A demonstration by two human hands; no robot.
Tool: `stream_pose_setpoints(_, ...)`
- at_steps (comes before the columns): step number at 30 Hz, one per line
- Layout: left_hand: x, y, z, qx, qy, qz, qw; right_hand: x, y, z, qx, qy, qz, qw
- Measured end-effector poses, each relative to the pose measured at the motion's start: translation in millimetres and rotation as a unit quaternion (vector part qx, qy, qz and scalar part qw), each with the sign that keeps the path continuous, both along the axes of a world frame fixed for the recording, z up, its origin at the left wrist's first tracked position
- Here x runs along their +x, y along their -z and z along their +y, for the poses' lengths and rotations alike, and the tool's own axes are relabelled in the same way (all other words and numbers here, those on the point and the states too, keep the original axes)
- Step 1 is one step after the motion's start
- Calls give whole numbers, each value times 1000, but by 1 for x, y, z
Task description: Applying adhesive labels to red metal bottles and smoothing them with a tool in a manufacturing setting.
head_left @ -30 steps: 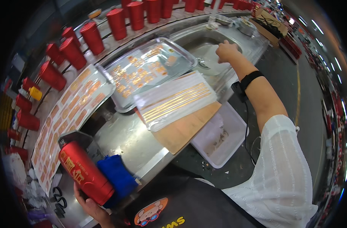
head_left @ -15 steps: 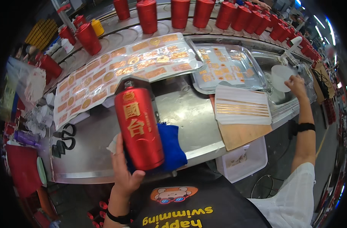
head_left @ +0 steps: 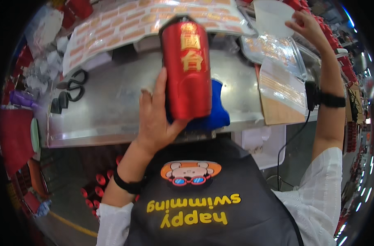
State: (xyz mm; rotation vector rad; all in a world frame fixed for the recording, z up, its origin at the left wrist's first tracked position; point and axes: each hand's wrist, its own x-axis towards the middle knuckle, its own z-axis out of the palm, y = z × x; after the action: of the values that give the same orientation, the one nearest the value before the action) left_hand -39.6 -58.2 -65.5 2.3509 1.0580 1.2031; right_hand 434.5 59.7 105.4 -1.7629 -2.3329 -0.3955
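My left hand (head_left: 154,110) is closed on a red metallic bottle (head_left: 189,78) with gold lettering, fingers along its left side and thumb at the base. The bottle leans against a dark holder (head_left: 183,19), with a blue cloth (head_left: 220,107) beside and behind it. At the upper right, my right hand (head_left: 308,29) pinches the edge of a translucent white plastic cup (head_left: 273,17), above a clear tray (head_left: 277,51) of gold decals. Blur softens the cup's outline.
Sheets of gold decals (head_left: 125,24) cover the back of the metal table (head_left: 113,110). Black scissors (head_left: 76,85) lie at the left. A strip sheet (head_left: 283,84) rests on a tan board (head_left: 275,117) at the right. Below stands a white bin (head_left: 265,147); a black cable (head_left: 293,133) hangs nearby.
My right hand has lifted the white cup from the sink and brought it left over the tray. The view has tilted downward, and the bottle sits more upright in my left hand.
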Motion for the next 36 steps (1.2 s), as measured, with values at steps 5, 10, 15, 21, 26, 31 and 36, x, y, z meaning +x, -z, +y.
stream_pose_setpoints(5, -2, 2, 5, 17, -7, -15, 1000, -122, -8, 20, 32, -22, -131, 991)
stream_pose_setpoints(10, 2, 7, 5, 35, 2, -56, 998, -138, 3, 30, 19, 2, -203, 979)
stream_pose_setpoints(15, 1, 4, -1, 42, -10, -50, 998, -134, 19, 32, 58, 37, -243, 968)
stream_pose_setpoints(21, 1, 5, 1, 38, -15, -57, 998, -128, 26, 26, 117, 42, -230, 965)
stream_pose_setpoints(26, 3, -1, -2, 10, 2, -32, 999, -102, 30, 18, 160, 71, -188, 966)
stream_pose_setpoints(31, 9, 3, 1, -38, 17, -47, 998, -32, 40, 18, 200, 112, -58, 972)
stream_pose_setpoints(36, 9, -6, -5, -87, -3, -26, 996, 20, 25, -56, 83, 229, 274, 931)
